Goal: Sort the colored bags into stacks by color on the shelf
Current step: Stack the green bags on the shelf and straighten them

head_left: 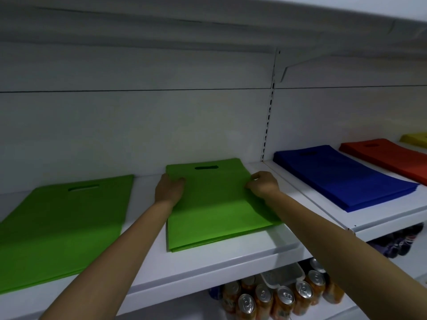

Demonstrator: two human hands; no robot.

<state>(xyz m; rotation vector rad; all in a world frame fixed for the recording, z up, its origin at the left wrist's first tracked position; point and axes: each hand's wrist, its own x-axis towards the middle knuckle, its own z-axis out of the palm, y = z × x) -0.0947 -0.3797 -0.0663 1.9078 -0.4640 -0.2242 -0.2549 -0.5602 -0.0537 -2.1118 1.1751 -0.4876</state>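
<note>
Lower tier, nearest: drink cans point(285, 296) standing upright in a cluster, with a clear plastic tub point(283, 274) resting on top of them. Above it, the white shelf point(208, 271) carries the sorted bags, all lying flat.

Two bare forearms reach in over the shelf's front lip. At far left lies the left green stack point(60, 227), its handle slot toward the rear. Beside it, separated by a strip of bare shelf, lies the middle green stack point(215, 211), turned slightly askew, with its cut-out handle point(206, 167) also at the far end.

The left hand point(169, 189) is at this stack's left edge, thumb laid over the top bag and fingers against the edge. The right hand point(263, 184) is at the right edge, fingers curled. Each grip pinches the middle green stack at its side; how many bags each takes cannot be told.

To the right, on the adjoining shelf section, lies the blue stack point(342, 179), then the red stack point(388, 158), and at the frame's edge the yellow stack point(416, 139), only partly in view. Farthest: the white back panel point(138, 125) and a slotted upright point(268, 121) between the two sections.
</note>
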